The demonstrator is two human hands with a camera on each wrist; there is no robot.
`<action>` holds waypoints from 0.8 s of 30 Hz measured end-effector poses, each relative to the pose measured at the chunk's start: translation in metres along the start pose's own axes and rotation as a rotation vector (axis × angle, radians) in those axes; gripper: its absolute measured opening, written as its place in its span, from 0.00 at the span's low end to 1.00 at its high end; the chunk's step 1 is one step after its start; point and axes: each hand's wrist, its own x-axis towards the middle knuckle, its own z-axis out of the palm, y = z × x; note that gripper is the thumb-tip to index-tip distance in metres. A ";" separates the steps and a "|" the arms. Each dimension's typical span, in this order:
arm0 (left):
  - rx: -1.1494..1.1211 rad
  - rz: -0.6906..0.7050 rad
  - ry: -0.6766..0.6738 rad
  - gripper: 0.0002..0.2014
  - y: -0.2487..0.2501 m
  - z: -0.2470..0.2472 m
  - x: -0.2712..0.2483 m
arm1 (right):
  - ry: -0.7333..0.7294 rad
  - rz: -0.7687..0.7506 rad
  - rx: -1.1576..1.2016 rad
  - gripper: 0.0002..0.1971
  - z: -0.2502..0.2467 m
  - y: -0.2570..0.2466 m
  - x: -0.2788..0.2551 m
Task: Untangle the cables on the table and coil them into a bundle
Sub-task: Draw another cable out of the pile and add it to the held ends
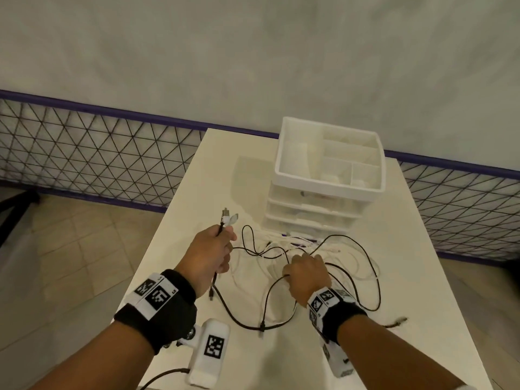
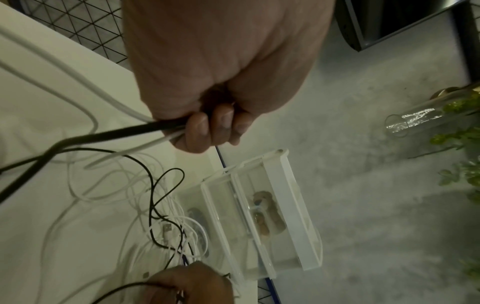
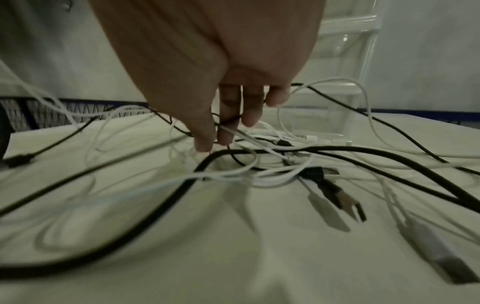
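A tangle of black cables (image 1: pixel 363 250) and white cables (image 1: pixel 284 243) lies on the white table (image 1: pixel 422 305) in front of the drawer unit. My left hand (image 1: pixel 213 250) is raised above the table's left side and grips a black cable (image 2: pixel 103 136) and a white cable (image 2: pixel 85 88) in its fist (image 2: pixel 207 123); their plug ends (image 1: pixel 229 216) stick up past the knuckles. My right hand (image 1: pixel 305 273) reaches down into the tangle, its thumb and fingers (image 3: pixel 224 135) pinching a white strand (image 3: pixel 249 139) among black ones. Loose USB plugs (image 3: pixel 345 201) lie nearby.
A white plastic drawer unit (image 1: pixel 315 209) with an open compartment tray on top (image 1: pixel 281 153) stands at the table's back, just behind the cables. A wire-mesh fence (image 1: pixel 98 153) runs along the wall. The table's left edge (image 1: pixel 146 249) lies near my left hand.
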 end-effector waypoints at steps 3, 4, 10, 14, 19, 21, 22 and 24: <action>-0.022 0.002 0.066 0.11 0.002 -0.005 0.001 | 0.293 0.059 0.014 0.15 -0.029 0.017 -0.006; -0.042 0.002 0.088 0.11 0.003 -0.007 0.001 | 0.386 0.082 0.025 0.16 -0.044 0.025 -0.008; -0.063 -0.012 -0.083 0.23 0.021 0.014 -0.013 | 0.564 0.022 0.591 0.23 -0.123 0.041 -0.033; -0.120 0.042 -0.244 0.24 0.034 0.050 -0.017 | 0.487 -0.242 0.854 0.10 -0.132 -0.016 -0.058; -0.494 0.008 0.132 0.14 0.053 0.032 0.005 | 0.238 -0.281 1.000 0.16 -0.103 0.013 -0.077; -0.643 0.017 0.187 0.14 0.064 0.004 0.012 | 0.166 -0.133 0.993 0.19 -0.092 0.055 -0.084; -0.683 0.031 0.200 0.13 0.068 -0.010 0.014 | 0.153 -0.033 0.999 0.16 -0.086 0.077 -0.088; -0.676 0.067 0.214 0.14 0.074 -0.034 0.015 | 0.168 0.163 1.021 0.10 -0.074 0.122 -0.096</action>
